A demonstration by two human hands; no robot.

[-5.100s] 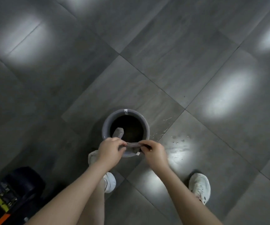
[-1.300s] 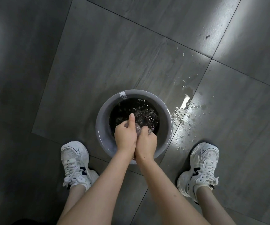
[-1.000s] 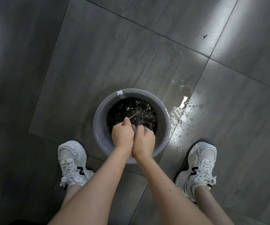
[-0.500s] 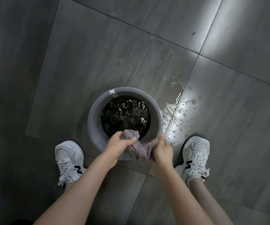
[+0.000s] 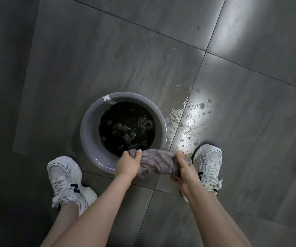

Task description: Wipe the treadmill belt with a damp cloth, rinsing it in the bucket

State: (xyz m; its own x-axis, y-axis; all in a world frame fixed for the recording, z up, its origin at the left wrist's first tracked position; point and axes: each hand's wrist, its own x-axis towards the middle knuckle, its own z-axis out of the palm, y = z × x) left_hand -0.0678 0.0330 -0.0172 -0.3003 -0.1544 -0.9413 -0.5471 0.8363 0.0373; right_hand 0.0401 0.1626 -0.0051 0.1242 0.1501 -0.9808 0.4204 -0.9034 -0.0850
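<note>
A grey round bucket (image 5: 90,132) stands on the floor between my feet, holding dark water with foam on top. Over its near rim hangs a wet grey-purple cloth (image 5: 157,162), stretched sideways between my hands. My left hand (image 5: 128,164) grips the cloth's left end, fingers curled round it. My right hand (image 5: 183,168) grips the right end, just beside the bucket's near right edge. The treadmill is out of view.
The floor is dark grey tile. Splashed water (image 5: 190,120) lies to the right of the bucket. My white left shoe (image 5: 65,177) and right shoe (image 5: 208,161) stand on either side of the bucket's near edge.
My hands were pressed together squeezing the cloth over the water; they have lifted it out toward me and pulled apart, spreading the cloth wide. The water has calmed.
</note>
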